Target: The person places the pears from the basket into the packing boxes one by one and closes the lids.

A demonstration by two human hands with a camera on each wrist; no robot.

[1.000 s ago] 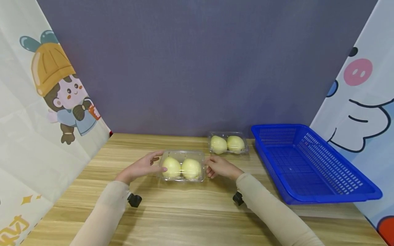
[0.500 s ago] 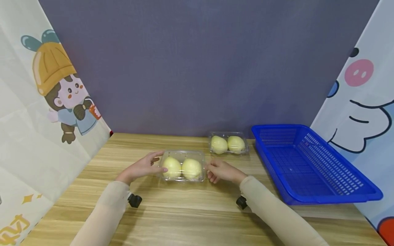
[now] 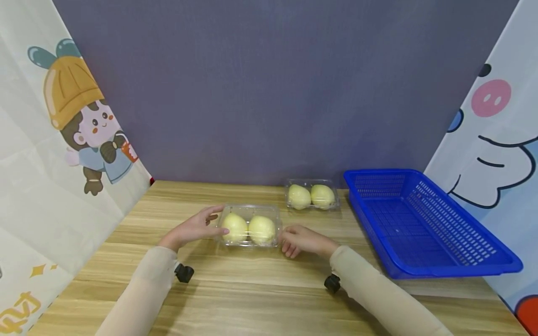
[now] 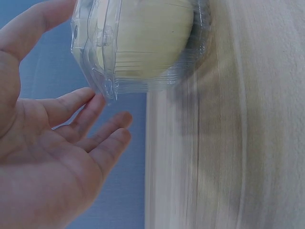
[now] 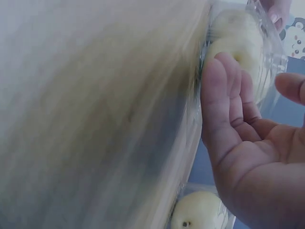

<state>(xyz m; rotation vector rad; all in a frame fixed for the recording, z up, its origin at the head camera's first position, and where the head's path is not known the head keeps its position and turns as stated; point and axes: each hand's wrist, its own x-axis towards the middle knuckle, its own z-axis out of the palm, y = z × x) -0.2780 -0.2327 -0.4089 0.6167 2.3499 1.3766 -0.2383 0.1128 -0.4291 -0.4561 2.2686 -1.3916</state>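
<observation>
A clear plastic clamshell box [image 3: 250, 245] with two pale yellow pears [image 3: 261, 229] lies on the table in front of me. My left hand [image 3: 193, 230] holds the box's left end, thumb toward the front and index finger at the back corner. In the left wrist view, thumb and fingertips meet the box's clear rim [image 4: 108, 71], while the lower fingers stay loose. By the right end, my right hand [image 3: 306, 239] has its fingers bent loosely beside the wall, with the thumb apart in the right wrist view. Whether those fingertips touch the plastic I cannot tell.
Behind, near the wall, stands a second clear box [image 3: 311, 183] with two pears. A blue plastic basket [image 3: 378, 247] with slotted sides takes up the right of the wooden table [image 3: 252, 298]. A grey-blue panel [image 3: 269, 93] closes off the back.
My right hand has slid a little toward me along the box's right end. The left hand and both boxes have stayed put.
</observation>
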